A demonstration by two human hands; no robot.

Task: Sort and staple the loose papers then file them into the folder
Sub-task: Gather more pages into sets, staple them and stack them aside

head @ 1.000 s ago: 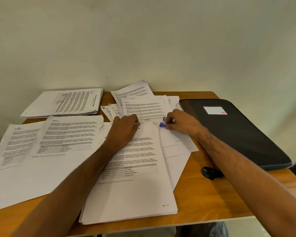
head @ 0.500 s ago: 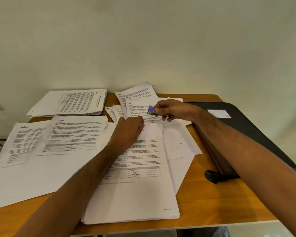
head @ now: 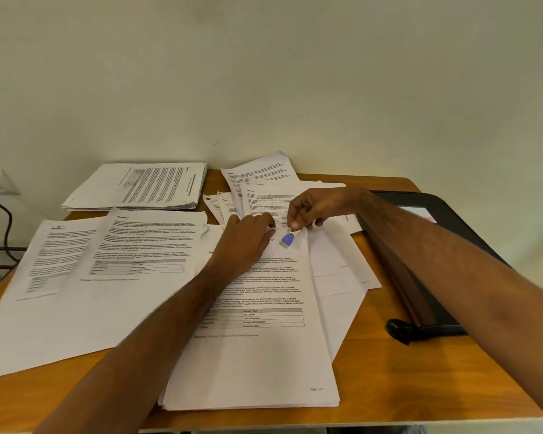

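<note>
A thick stack of printed papers (head: 264, 355) lies in the middle of the wooden table (head: 420, 386). My left hand (head: 245, 242) presses flat on its top edge. My right hand (head: 314, 208) pinches a small blue and silver stapler (head: 290, 237) just above the stack's top right corner, blue end pointing down and left. The black folder (head: 445, 239) lies closed at the right, partly hidden by my right forearm. Loose sheets (head: 264, 183) fan out behind my hands.
Two overlapping paper piles (head: 107, 261) cover the table's left side. Another stack (head: 145, 186) sits at the back left. A small black object (head: 400, 329) lies by the folder's near corner. A wall socket with a black cable (head: 0, 208) is at far left.
My right hand lifted the stapler off the stack, carried it back over the loose sheets, then brought it down again near the stack's top corner. My left hand stayed on the stack.
</note>
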